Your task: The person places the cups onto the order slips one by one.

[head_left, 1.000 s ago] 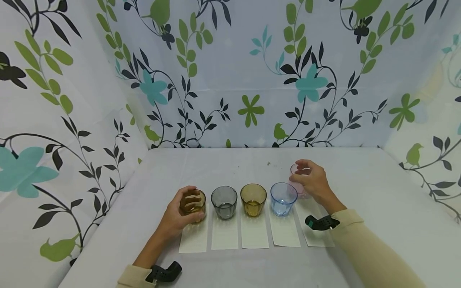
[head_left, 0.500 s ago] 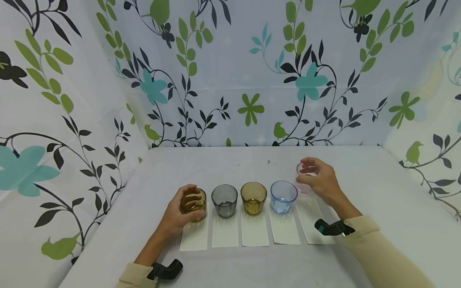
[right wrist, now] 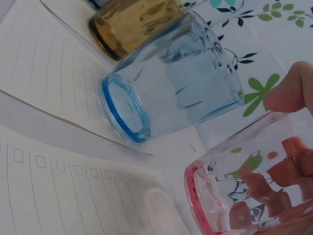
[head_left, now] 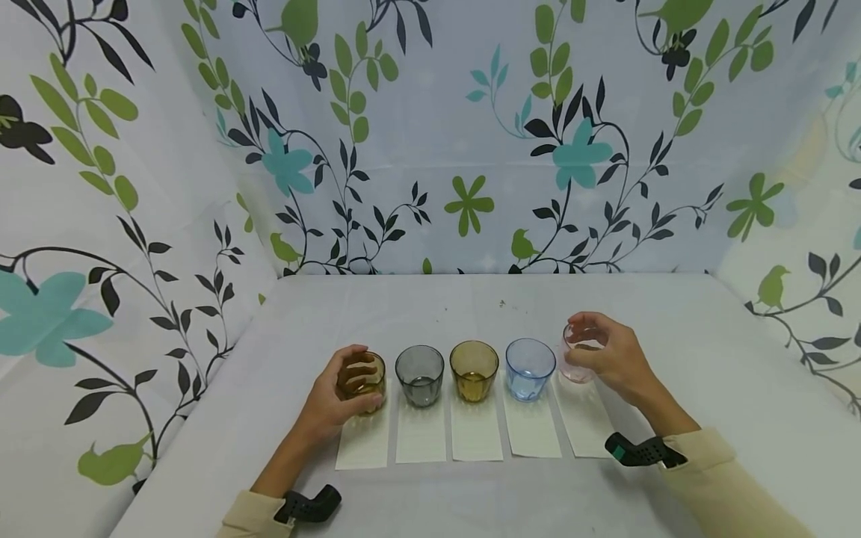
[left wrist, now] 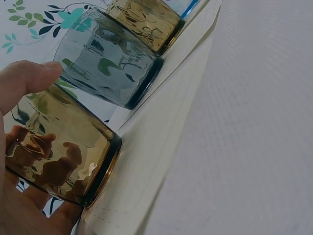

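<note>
My left hand (head_left: 328, 400) curls around an amber glass (left wrist: 73, 142), which stands at the far end of the leftmost paper strip. At the row's right end my right hand (head_left: 617, 357) grips a pink-tinted glass (right wrist: 230, 196) by its side, fingers behind it and thumb in front. That glass is at the far end of the rightmost strip; whether its base touches down I cannot tell. Between the hands stand a grey glass (head_left: 420, 377), a yellow-amber glass (head_left: 474, 372) and a blue glass (head_left: 530, 370), all upright and untouched.
Several lined paper strips (head_left: 422, 437) lie side by side on the white-covered table (head_left: 430, 501), one before each glass. Small printed boxes show on the rightmost strip (right wrist: 63, 191). A patterned curtain (head_left: 430, 149) hangs behind and at the sides.
My right hand has moved the pink glass rightward, then nearer to me, to the end of the rightmost strip. The left hand and the other glasses have stayed in place.
</note>
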Demonstrator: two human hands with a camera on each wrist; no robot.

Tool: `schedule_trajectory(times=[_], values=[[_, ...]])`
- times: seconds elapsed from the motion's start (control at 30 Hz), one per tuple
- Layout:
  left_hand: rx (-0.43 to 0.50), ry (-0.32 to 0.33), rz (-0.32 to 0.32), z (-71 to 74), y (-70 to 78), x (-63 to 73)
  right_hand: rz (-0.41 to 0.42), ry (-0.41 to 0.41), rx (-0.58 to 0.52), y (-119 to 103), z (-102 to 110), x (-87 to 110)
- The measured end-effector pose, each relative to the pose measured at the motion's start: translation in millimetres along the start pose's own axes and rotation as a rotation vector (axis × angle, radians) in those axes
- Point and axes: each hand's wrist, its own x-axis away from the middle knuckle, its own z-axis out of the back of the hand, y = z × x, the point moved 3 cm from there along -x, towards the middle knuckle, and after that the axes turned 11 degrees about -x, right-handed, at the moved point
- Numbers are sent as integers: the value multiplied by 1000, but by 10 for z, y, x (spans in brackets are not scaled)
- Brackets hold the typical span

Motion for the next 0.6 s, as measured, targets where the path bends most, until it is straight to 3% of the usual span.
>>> schedule_trajectory(times=[0.6], values=[[27,-9,-9,-5,20,8,-17,-40,-11,149,-79,94]])
